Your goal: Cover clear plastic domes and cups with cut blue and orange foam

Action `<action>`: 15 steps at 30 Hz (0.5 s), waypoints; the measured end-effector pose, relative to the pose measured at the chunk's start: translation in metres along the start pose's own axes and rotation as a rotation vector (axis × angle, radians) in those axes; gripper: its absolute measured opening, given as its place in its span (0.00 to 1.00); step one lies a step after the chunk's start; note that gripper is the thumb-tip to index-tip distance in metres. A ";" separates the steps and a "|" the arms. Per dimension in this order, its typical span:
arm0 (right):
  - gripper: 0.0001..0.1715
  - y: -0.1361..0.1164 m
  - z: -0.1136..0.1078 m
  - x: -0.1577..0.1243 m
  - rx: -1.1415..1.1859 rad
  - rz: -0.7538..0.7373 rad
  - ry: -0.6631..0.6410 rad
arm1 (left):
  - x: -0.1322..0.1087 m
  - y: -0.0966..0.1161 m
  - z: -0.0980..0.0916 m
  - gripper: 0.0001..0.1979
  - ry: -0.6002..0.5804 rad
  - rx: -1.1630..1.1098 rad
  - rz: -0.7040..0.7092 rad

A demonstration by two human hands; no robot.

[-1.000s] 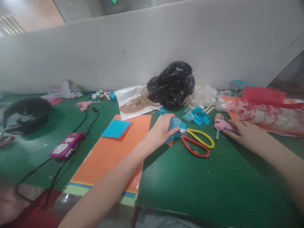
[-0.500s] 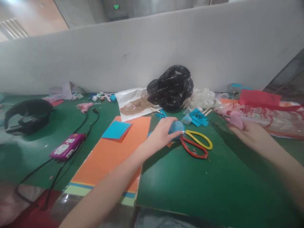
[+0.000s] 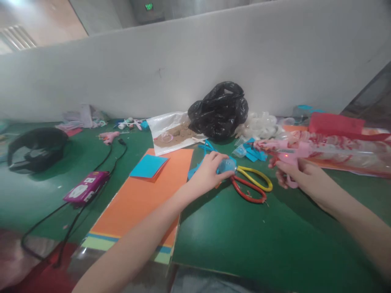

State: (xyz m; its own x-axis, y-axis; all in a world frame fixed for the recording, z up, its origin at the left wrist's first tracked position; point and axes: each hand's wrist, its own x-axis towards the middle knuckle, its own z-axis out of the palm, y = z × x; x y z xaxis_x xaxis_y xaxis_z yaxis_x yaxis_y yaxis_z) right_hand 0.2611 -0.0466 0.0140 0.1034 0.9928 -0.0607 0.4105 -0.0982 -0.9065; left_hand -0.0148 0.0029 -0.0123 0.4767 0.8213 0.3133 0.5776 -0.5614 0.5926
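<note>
Left hand: fingers curled closed around a small translucent blue plastic ball, which sits against the tabletop at the thumb side. Blue craft paper scraps lie under and beside that hand.

Right hand: fingers wrapped around the grip of a pink hot glue gun, held up off the tabletop, nozzle pointing left, a small red light showing on its body.

Between the hands, just below the ball, lie scissors with yellow and red loop handles. Left of them, an orange card sheet carries a blue paper square.

Further left, a magenta power strip trails black cords, near a second pink glue gun.

Far edge: a black plastic bag, a plastic sheet with sand, clear plastic rings, a red card, all before a white partition.
</note>
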 end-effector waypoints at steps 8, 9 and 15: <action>0.35 0.003 0.014 -0.003 -0.237 -0.016 -0.163 | 0.002 -0.010 0.006 0.21 0.010 0.071 -0.086; 0.34 0.005 0.016 -0.003 -0.238 -0.001 -0.157 | 0.002 -0.011 0.007 0.21 0.011 0.072 -0.080; 0.33 0.010 0.027 -0.003 -0.288 -0.001 -0.133 | 0.003 -0.014 0.010 0.20 0.008 0.046 -0.070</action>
State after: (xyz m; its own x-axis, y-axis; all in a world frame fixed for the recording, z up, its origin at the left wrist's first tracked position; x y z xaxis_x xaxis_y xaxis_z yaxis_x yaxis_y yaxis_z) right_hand 0.2406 -0.0487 -0.0059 -0.0086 0.9913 -0.1312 0.6519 -0.0939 -0.7525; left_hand -0.0150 0.0122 -0.0273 0.4288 0.8593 0.2788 0.6394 -0.5067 0.5782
